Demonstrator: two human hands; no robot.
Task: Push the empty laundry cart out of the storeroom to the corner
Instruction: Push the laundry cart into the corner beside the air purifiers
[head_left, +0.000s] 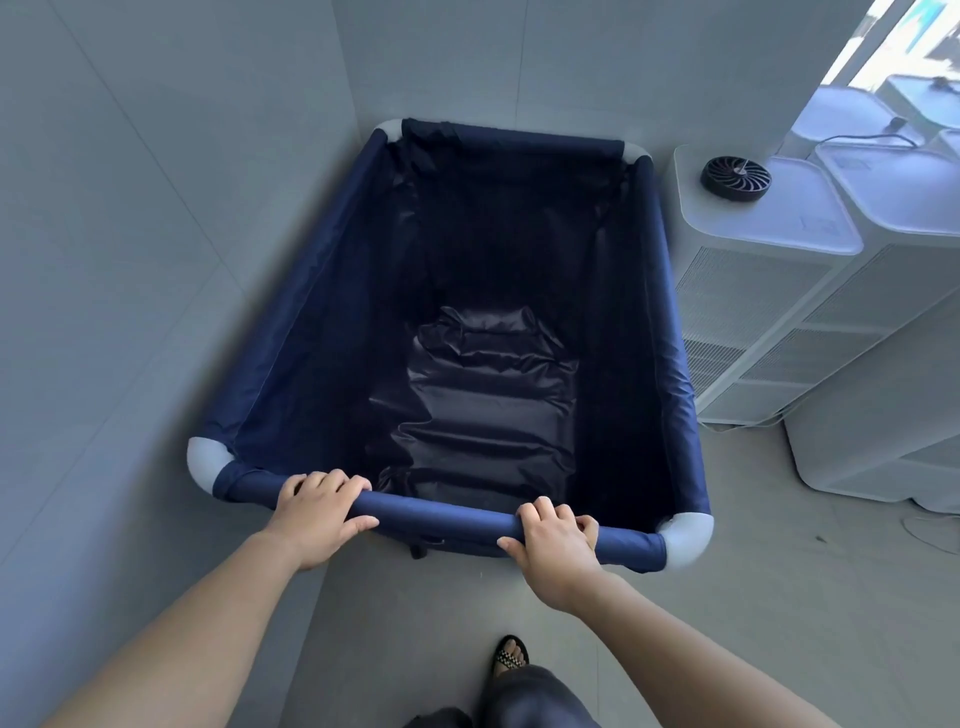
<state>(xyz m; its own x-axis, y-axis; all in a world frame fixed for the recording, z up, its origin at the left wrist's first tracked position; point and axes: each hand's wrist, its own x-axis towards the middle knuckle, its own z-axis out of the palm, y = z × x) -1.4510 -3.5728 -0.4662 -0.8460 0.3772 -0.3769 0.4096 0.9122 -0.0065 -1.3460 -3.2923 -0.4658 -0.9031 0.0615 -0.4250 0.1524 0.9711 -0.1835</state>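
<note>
In the wall corner, laundry cart (291, 332), near rail under both hands' fingers (332, 480)

Navy fabric laundry cart (322, 332), grey corner joints, empty, upright, far end tucked into wall corner

Cart (670, 332) navy fabric, lining darker, glossy; corner caps (205, 464) pale grey. Walls (130, 234) and floor (753, 587) light grey. Units (769, 291) white with fine slatted grilles. Fan (735, 178) dark purple. Sandal (511, 656) black-and-white checked.
</note>
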